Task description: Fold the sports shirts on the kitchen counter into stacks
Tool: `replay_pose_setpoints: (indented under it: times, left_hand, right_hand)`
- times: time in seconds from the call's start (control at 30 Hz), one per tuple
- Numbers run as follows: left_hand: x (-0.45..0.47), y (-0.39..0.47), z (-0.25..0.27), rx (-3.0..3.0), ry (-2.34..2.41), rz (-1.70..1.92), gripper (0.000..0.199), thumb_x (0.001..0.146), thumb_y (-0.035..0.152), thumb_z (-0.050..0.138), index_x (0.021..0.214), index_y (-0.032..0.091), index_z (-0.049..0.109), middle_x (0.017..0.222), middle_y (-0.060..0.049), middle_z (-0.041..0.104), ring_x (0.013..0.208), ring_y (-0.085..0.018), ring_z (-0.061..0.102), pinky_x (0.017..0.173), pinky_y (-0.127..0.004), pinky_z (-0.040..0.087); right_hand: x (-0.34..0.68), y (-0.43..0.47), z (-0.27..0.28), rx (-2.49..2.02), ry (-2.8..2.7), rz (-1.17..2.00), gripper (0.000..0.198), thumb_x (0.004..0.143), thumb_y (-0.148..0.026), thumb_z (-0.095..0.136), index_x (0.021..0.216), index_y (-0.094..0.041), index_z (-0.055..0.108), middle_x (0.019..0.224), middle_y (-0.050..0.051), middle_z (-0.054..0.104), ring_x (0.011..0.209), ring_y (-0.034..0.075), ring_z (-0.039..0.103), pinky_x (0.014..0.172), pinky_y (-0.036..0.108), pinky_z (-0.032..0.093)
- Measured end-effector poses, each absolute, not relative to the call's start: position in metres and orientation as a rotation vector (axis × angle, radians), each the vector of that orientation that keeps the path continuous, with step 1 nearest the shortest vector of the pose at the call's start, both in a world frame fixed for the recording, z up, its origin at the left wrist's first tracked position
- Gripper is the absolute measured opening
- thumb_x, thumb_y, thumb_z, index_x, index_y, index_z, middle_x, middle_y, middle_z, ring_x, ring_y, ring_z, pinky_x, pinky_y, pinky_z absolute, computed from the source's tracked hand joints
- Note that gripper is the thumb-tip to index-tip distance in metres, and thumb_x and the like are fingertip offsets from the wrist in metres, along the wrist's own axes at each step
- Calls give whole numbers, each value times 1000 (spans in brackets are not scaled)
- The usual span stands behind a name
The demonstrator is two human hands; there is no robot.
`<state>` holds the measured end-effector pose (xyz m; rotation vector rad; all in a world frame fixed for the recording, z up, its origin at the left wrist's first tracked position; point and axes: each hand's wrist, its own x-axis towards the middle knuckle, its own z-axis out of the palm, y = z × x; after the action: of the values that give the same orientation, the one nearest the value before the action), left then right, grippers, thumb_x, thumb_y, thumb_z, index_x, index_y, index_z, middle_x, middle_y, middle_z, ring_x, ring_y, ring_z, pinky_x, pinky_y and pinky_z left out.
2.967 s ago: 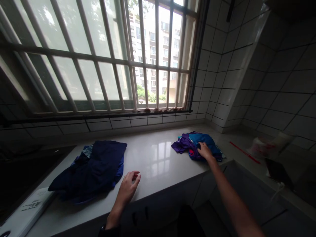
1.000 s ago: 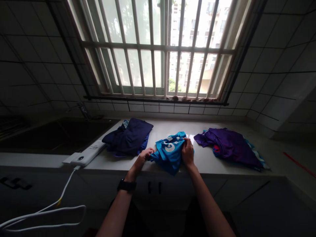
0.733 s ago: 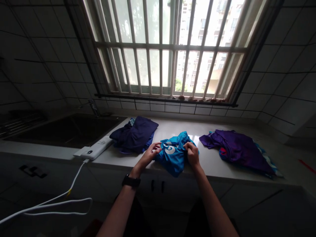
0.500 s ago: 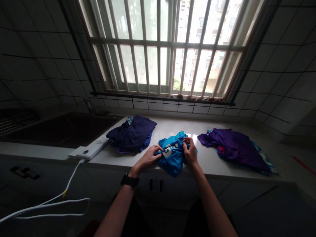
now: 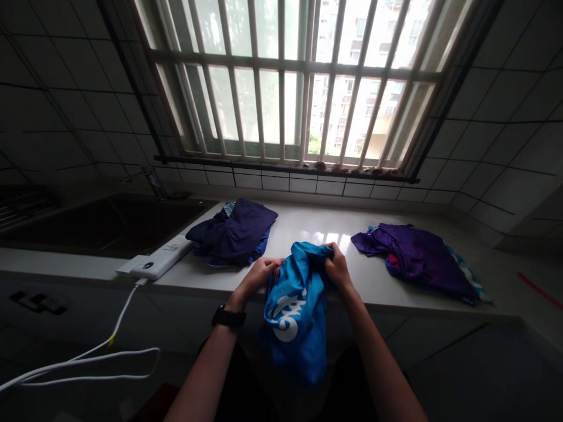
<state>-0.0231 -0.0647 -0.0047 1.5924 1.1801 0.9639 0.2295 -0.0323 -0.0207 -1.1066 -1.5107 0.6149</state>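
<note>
A blue garment [image 5: 303, 328] with white lettering hangs between my hands, its lower part draped over the front edge of the counter. My left hand [image 5: 260, 275], below a black wristband, is closed on the garment's left side. On the other side my right hand [image 5: 338, 267] grips the upper right corner, fingers wrapped round the cloth. Folds hide some of my fingertips. To the left lies a pile of dark navy clothes [image 5: 237, 231]. Further right sits a purple pile of clothes [image 5: 413, 258] with red and teal cloth showing beneath.
The white countertop [image 5: 308, 220] runs below a barred window [image 5: 281, 64]. At the left are a dark sink [image 5: 109, 225] with a faucet [image 5: 155, 183] and a white power strip [image 5: 165, 258]. Its white cable [image 5: 125, 313] hangs down in front. A red strip [image 5: 539, 290] lies far right.
The blue garment has been lifted off the counter and pulled toward me, and now hangs longer with its lettering turned. Both hands have closed on it. The two piles stay put.
</note>
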Motion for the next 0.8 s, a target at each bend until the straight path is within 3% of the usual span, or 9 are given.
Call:
replay_pose_setpoints:
  times: [0.07,0.13,0.2,0.27,0.4,0.6,0.67,0.8]
  left_hand:
    - [-21,-63,-6,1650,1251,1047,46,68,62,78,84,21,68,75,2,57,68,-15,51,66,-28,46]
    - [-21,-61,-5,1699,1270,1109,57,58,54,87,103,23,72,95,-1,62,77,-16,56,70,-28,49]
    - [-21,-60,-4,1757,1192,1070,47,62,51,86,98,23,74,109,-7,65,89,-20,61,78,-30,52]
    - [-23,-60,-3,1773,1087,987,33,72,52,79,83,22,72,104,-8,67,92,-21,63,79,-30,51]
    - [-26,-59,-8,1579,1088,1048,35,79,55,71,77,21,65,74,0,59,71,-15,57,68,-26,48]
    - [-28,-61,-12,1272,1059,1264,48,82,62,70,102,18,68,86,-3,71,81,-19,64,75,-31,54]
    - [-27,-62,-11,1273,1016,1270,50,82,65,70,97,17,69,86,-6,72,83,-21,65,76,-33,56]
    - [-26,-62,-10,1279,999,1298,60,79,73,71,101,17,69,91,-8,73,90,-24,66,82,-36,57]
  right_hand:
    - [228,-34,-18,-1007,-1523,668,14,75,-31,52,88,-26,54,84,2,67,82,22,61,79,33,51]
    - [227,-35,-18,-966,-1545,690,10,76,-33,53,83,-27,47,75,-1,59,74,20,56,70,31,47]
    - [227,-35,-19,-982,-1553,674,12,76,-34,51,81,-28,41,67,-4,50,66,18,49,63,29,43]
    - [228,-35,-20,-1049,-1513,610,13,79,-34,49,82,-29,37,65,-5,46,63,17,45,61,29,41]
    - [227,-35,-21,-1199,-1385,419,10,84,-36,45,85,-30,36,67,-4,49,64,19,48,64,31,42]
    - [227,-39,-13,-1202,-1418,486,25,87,-50,53,92,-26,53,81,3,64,76,22,60,71,33,46]
    - [227,-41,-9,-1139,-1515,575,36,90,-59,52,79,-25,54,72,1,61,70,20,57,68,31,44]
    - [227,-44,-7,-1068,-1608,728,59,91,-76,44,59,-26,40,55,-2,42,57,16,41,57,30,35]
